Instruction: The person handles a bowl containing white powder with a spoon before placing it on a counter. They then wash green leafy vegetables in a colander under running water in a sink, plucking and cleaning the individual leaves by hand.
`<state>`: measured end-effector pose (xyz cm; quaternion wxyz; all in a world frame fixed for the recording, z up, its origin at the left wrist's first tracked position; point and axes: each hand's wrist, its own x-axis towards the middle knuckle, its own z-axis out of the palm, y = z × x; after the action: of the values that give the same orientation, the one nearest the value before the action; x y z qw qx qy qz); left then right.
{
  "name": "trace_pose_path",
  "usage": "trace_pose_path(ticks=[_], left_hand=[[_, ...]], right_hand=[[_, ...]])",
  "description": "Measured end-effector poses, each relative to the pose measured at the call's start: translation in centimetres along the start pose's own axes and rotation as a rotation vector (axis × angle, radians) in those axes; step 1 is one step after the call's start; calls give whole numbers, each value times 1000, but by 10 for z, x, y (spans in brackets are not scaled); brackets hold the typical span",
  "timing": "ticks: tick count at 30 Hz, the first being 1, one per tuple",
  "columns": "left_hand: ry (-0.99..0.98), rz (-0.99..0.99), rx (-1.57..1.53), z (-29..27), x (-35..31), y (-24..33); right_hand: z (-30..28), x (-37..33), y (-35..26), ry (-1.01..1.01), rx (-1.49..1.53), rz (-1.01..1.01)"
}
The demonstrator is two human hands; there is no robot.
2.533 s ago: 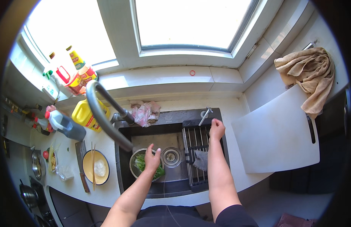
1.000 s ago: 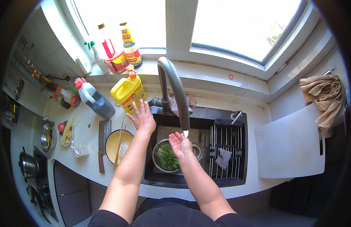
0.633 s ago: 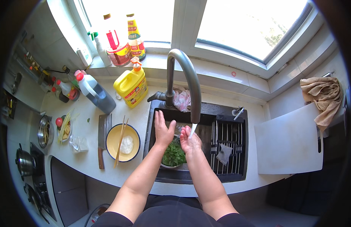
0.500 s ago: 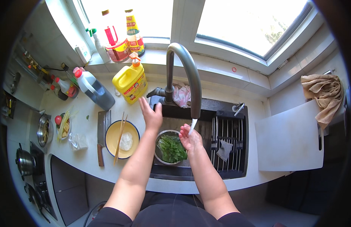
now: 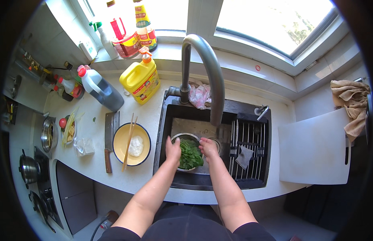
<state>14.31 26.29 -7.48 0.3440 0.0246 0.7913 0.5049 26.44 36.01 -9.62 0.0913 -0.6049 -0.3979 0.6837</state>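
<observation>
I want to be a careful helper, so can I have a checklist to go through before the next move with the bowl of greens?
1. A hand on each side: ok; left hand and right hand are at opposite sides of the silvery bowl.
2. Firm grip: cannot tell; the fingers are partly hidden.
3. Greens in the bowl: ok.
4. Faucet not running: ok; no stream shows.
5. Knife away from both hands: ok; it lies beyond the yellow bowl.

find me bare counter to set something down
Bare counter lies between the yellow pump jug and blue-rimmed bowl, and between the sink and white cutting board. It's crowded around the metal bowl, between left hand and right hand.
</observation>
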Motion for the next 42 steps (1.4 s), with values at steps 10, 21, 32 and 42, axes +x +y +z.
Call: trace_pose_path(ticks=[10,21,32,42], left_hand=[[-8,-532,-400,-4,16,-120],[1,-69,202,22,26,-86],[-86,-503,-527,12,58,-135],[-102,-585,-645,23,81,-162]], right_hand=[[31,38,93,-75,-1044,-340],[17,45,47,132,-792,-326],[52,81,68,-280,-1089,-176],[46,70,95,238,-897,-418]])
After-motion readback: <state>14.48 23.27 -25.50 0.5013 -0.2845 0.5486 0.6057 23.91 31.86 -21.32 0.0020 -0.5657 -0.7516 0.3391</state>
